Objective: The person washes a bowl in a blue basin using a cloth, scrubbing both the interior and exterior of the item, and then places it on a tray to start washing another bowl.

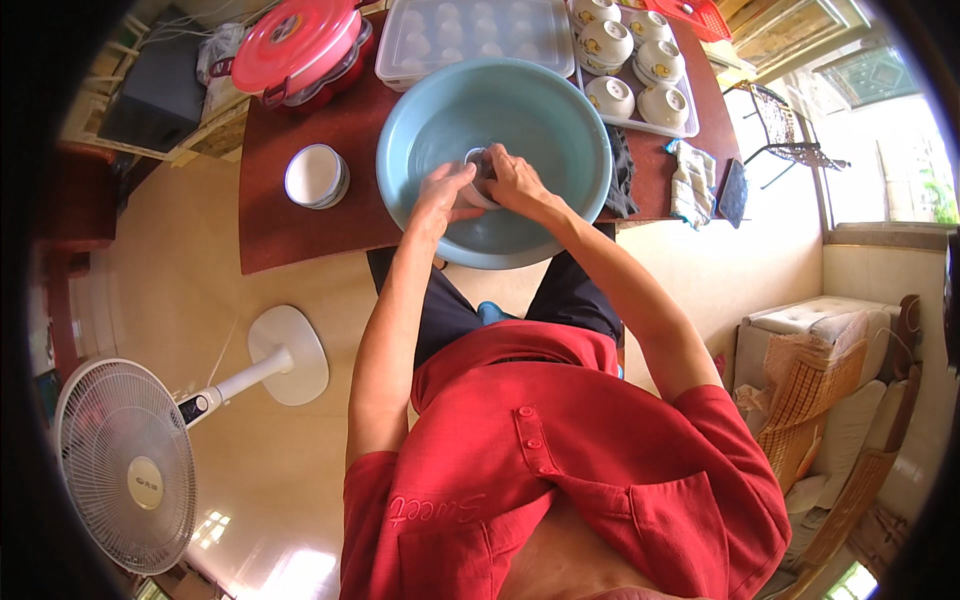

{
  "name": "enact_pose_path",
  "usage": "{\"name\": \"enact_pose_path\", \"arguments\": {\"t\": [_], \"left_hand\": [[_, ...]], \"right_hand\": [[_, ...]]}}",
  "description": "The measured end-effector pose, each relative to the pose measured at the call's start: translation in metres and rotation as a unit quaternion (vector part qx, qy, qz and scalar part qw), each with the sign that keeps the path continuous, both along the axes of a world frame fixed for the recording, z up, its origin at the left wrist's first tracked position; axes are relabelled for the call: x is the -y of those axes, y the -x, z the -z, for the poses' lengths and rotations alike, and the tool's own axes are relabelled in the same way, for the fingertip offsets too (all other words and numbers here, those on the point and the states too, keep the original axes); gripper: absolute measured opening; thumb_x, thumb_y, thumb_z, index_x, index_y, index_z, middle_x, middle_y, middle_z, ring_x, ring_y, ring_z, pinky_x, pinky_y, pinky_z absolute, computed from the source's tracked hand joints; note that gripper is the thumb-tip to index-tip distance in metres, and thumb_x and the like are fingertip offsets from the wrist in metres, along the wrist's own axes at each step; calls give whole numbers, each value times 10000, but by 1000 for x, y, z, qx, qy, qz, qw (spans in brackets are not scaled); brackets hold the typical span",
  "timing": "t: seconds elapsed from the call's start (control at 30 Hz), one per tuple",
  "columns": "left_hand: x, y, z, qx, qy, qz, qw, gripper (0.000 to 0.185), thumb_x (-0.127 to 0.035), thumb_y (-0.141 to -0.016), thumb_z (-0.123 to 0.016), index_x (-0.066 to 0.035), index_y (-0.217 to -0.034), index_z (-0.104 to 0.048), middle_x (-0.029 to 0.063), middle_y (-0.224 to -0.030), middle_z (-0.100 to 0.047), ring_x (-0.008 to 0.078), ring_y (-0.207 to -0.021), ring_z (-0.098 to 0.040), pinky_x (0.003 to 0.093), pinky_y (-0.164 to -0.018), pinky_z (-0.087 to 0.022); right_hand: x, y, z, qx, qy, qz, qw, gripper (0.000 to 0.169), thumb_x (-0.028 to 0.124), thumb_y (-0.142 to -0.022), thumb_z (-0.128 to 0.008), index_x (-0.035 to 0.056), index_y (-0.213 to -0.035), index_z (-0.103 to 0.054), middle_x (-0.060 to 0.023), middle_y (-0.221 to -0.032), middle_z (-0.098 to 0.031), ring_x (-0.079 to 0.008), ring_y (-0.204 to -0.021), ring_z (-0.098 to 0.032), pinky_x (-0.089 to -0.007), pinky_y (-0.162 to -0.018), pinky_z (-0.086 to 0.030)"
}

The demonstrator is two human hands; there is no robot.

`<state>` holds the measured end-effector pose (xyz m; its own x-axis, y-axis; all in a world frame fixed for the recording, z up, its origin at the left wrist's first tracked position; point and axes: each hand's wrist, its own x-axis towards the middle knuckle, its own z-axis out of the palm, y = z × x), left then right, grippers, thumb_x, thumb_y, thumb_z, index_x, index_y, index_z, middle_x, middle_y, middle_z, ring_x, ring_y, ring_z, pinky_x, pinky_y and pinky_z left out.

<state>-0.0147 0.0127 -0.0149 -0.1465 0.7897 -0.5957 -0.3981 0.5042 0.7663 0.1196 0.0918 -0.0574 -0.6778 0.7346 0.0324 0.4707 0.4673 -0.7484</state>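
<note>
A large blue plastic basin (pixel 420 97) holding water stands at the table's front edge before me. Inside it, my left hand (pixel 444 196) grips the left side of a white bowl (pixel 478 196), thumb near the rim. My right hand (pixel 513 176) is at the same bowl from the right, its fingers reaching into the opening with something dark that they mostly hide. To the left of the basin, a stack of white bowls (pixel 316 177) sits on the table. Upturned patterned bowls (pixel 606 43) fill a clear plastic tray (pixel 691 120) at the back right.
The red-brown table (pixel 300 240) also bears a lidded clear container (pixel 474 30), a pink-lidded container (pixel 296 41), a dark cloth (pixel 621 172), a striped cloth (pixel 691 184) and a dark flat object (pixel 733 193). A white standing fan (pixel 127 465) is on the floor at left.
</note>
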Motion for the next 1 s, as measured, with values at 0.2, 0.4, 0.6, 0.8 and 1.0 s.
{"name": "enact_pose_path", "arguments": {"t": [0.2,0.4,0.6,0.8,1.0], "left_hand": [[1,4,7,-8,-6,-8,1000,401,-299,-835,-597,-55,-1139,-503,81,-1074,-538,256,-899,-593,414,-728,-531],[5,0,2,-10,-12,8,1000,481,-292,-804,-632,-41,-1182,-474,95,-1127,-506,275,-945,-574,427,-737,-526],[3,-1,-2,-10,-14,25,1000,508,-243,-810,-602,-43,-1245,-433,100,-1158,-489,275,-958,-567,434,-741,-526],[6,-3,-10,-22,-4,48,999,523,-201,-797,-588,-42,-1265,-415,94,-1108,-525,247,-891,-594,403,-674,-551],[6,0,-2,-92,-60,81,991,520,-112,-722,-602,-70,-1215,-445,84,-1006,-532,201,-816,-584,381,-612,-560]], "right_hand": [[-3,0,-23,-10,108,-122,987,185,136,-739,-588,37,-895,-576,-143,-864,-625,-300,-776,-618,-358,-682,-481],[1,-18,-14,164,-76,-69,981,224,147,-730,-588,37,-925,-582,-165,-877,-598,-350,-781,-596,-414,-691,-480],[-10,-4,2,-37,-119,63,990,284,65,-684,-609,16,-948,-516,-187,-901,-549,-382,-822,-567,-427,-705,-486],[-2,0,-26,-105,-155,-68,980,338,58,-675,-632,44,-998,-531,-134,-961,-510,-349,-851,-562,-424,-687,-480],[-6,-6,-19,60,-109,51,991,276,202,-734,-609,56,-967,-584,-145,-959,-554,-364,-806,-594,-427,-705,-490]]}}
